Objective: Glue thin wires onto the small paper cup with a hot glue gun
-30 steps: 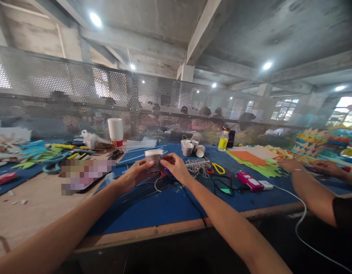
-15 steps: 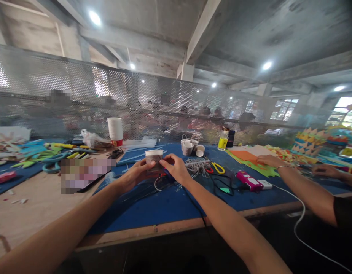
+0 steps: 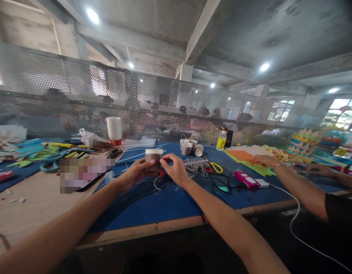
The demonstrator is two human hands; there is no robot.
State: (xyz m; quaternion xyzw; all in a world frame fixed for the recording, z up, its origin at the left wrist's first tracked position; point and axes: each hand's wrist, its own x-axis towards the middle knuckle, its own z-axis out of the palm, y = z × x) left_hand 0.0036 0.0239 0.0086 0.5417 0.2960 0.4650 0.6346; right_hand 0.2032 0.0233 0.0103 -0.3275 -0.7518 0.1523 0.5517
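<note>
A small paper cup (image 3: 153, 156) with a white rim and a grey-brown wrapped side stands upright between my hands, above the blue table mat. My left hand (image 3: 135, 172) is closed round its left side, thumb on the front. On the cup's right edge, my right hand (image 3: 176, 169) has thumb and forefinger drawn together against the side; whether a strand is pinched there is too small to tell. Below the cup lie a small orange-red item and a thin pale loop of cord (image 3: 156, 183). A bundle of grey cord (image 3: 194, 166) lies right of my right hand.
Several small cups (image 3: 187, 147) stand behind the cord, near yellow-handled scissors (image 3: 216, 167). A pink-and-white box (image 3: 246, 180) has a white cable. Stacked paper cups (image 3: 114, 128), a phone (image 3: 87, 173) and blue scissors (image 3: 51, 163) are left. A co-worker's hand (image 3: 264, 160) rests on coloured paper at right.
My right fingers have shifted slightly at the cup's side, and a dark blue item under that hand no longer shows. The cup stays in nearly the same place. The view has turned slightly.
</note>
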